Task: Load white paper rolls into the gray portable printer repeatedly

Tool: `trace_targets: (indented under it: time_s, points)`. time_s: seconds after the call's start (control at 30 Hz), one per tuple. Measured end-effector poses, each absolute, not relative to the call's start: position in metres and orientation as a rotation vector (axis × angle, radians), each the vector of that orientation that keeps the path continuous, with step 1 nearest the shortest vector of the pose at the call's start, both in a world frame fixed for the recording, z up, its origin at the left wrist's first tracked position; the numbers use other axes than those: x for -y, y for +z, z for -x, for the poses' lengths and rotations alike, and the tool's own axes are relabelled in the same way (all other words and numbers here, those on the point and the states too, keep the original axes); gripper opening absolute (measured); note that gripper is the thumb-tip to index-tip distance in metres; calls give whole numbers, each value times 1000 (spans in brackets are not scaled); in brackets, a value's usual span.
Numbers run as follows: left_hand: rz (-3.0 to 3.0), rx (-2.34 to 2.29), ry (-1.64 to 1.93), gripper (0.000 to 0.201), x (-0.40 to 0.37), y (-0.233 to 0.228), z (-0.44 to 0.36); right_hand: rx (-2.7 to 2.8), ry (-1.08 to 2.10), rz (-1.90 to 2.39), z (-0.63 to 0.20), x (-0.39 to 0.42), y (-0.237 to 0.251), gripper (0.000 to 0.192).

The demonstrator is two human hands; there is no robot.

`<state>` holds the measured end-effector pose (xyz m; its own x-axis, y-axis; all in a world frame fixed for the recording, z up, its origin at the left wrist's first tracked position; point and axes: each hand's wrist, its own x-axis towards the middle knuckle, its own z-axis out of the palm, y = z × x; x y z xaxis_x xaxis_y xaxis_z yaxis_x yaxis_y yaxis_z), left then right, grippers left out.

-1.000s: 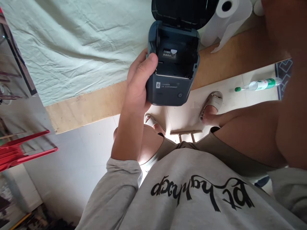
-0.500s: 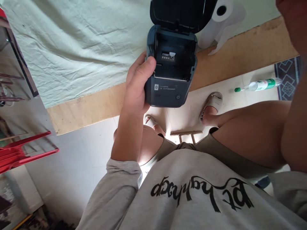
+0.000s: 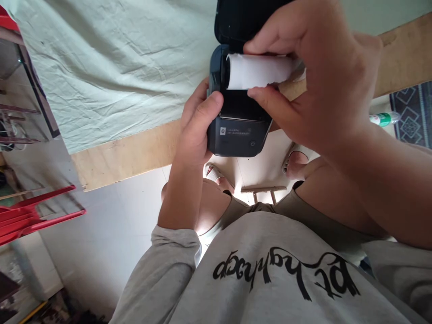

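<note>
We hold a small dark label printer in our left hand, fingers wrapped round its left side and the thumb pressed against the top edge by the open paper bay. The printer's lid stands open, hinged up on the far side of the printer. Our right hand comes in from the right of the printer and pinches a white paper roll between the thumb on the near side and the fingers on the far side; the roll lies crosswise right at the mouth of the printer's bay, its left end against the printer's left wall. Whether the roll already sits fully in the bay, we cannot tell, since our fingers cover its right end.

The printer hovers above the near edge of a wooden board, which carries a pale green cloth spreading left of the printer. Below the printer we see the tiled floor, our sandalled feet and bare knees, and nearer still our grey sweatshirt with black lettering. Right of the printer, past our right wrist, a green and white bottle lies on the floor beside a patterned rug. Far left of the printer, red bars of some frame jut in.
</note>
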<state>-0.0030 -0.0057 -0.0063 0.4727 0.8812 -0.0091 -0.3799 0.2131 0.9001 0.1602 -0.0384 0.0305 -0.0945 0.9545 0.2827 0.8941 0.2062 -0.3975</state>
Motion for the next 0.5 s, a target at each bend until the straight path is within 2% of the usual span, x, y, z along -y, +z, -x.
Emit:
trace_targets:
  time_s: [0.13, 0.3, 0.5]
  points:
    - [-1060, -615, 955, 24, 9, -2, 0, 2012, 114, 1584, -158, 35, 25, 17]
    - [-1077, -607, 1014, 23, 6, -9, 2, 2015, -79, 1422, -153, 43, 21, 20]
    - [-1218, -398, 911, 69, -13, -29, 12, 2152, -11, 1132, -158, 48, 19, 19]
